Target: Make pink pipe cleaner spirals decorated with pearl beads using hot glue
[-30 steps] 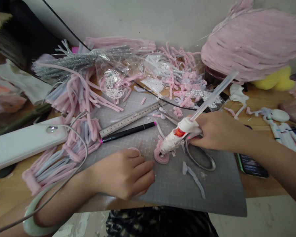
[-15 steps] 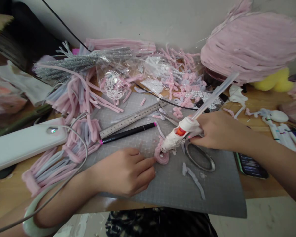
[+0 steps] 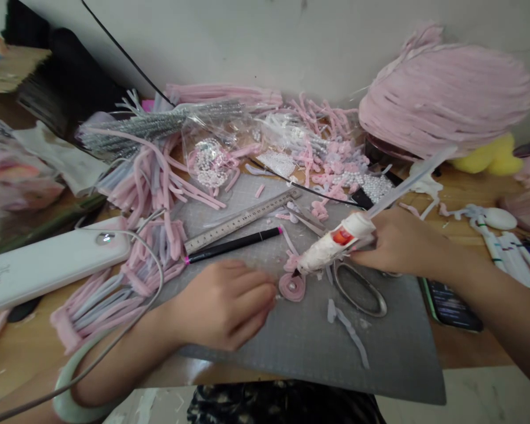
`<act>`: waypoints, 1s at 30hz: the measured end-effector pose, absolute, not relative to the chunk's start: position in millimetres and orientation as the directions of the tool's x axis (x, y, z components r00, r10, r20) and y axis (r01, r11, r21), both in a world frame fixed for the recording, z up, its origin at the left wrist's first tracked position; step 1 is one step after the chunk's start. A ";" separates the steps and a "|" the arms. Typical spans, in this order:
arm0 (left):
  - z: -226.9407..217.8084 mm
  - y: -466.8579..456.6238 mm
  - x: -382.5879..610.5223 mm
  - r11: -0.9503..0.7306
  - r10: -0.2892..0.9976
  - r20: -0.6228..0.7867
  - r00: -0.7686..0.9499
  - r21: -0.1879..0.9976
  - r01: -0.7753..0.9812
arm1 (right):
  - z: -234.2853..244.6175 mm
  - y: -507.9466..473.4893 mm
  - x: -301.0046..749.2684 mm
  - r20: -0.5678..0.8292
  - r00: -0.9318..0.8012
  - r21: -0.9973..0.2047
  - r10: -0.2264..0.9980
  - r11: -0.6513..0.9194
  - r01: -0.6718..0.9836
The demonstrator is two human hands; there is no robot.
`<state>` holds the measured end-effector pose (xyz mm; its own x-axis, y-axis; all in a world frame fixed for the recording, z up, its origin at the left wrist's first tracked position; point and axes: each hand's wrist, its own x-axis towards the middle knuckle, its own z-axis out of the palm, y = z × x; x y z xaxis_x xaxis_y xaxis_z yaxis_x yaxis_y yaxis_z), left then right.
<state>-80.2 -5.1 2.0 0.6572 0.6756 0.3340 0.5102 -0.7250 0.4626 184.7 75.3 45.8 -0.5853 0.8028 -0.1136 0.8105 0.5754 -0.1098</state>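
My right hand [image 3: 395,244] grips a white hot glue gun [image 3: 335,247] with a clear glue stick [image 3: 410,179] poking out behind. The gun's tip hangs just above a small pink coiled pipe-cleaner disc [image 3: 292,287] on the grey cutting mat [image 3: 327,335]. My left hand [image 3: 223,303] rests on the mat just left of the disc, fingers curled, fingertips a little short of it. A pale green bangle [image 3: 70,388] circles the left wrist.
A steel ruler [image 3: 242,219], black pen [image 3: 234,244] and scissors [image 3: 357,288] lie on the mat. Pink pipe cleaners [image 3: 145,194] heap at left and behind. A white device [image 3: 48,265] sits left, a phone [image 3: 450,303] right, markers [image 3: 503,244] far right.
The glue gun tip has lifted slightly off the coiled disc and swung right. My left fingertips have drawn back from the disc. The camera has tilted a little.
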 end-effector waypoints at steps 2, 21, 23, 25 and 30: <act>5.8 -1.0 -82.5 -0.610 0.772 0.308 0.556 0.605 0.511 | 41.8 75.4 189.7 -0.064 -0.564 -0.214 0.823 0.541 0.813; 20.2 22.3 -78.8 -0.012 0.923 -0.147 0.356 0.913 0.408 | 28.2 81.8 196.9 -0.031 -0.129 -0.836 0.991 0.044 0.547; 20.8 17.7 -73.2 -0.104 0.919 -0.128 0.374 0.835 0.540 | 27.0 81.5 195.5 -0.017 -0.146 -0.894 0.989 0.051 0.446; 18.7 13.1 -67.2 -0.240 0.911 -0.079 0.405 0.698 0.675 | 27.4 80.9 193.6 -0.008 -0.141 -0.939 0.990 0.042 0.343; 6.6 10.7 -58.6 -0.510 0.823 -0.016 0.567 0.417 0.752 | 31.5 76.9 189.9 -0.057 -0.130 -0.976 0.990 -0.028 0.214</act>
<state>-58.6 10.7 6.6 0.5672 0.8234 -0.0156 0.7523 -0.5103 0.4166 189.9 76.9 31.5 -0.1302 0.9899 -0.0566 0.2142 -0.0276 -0.9764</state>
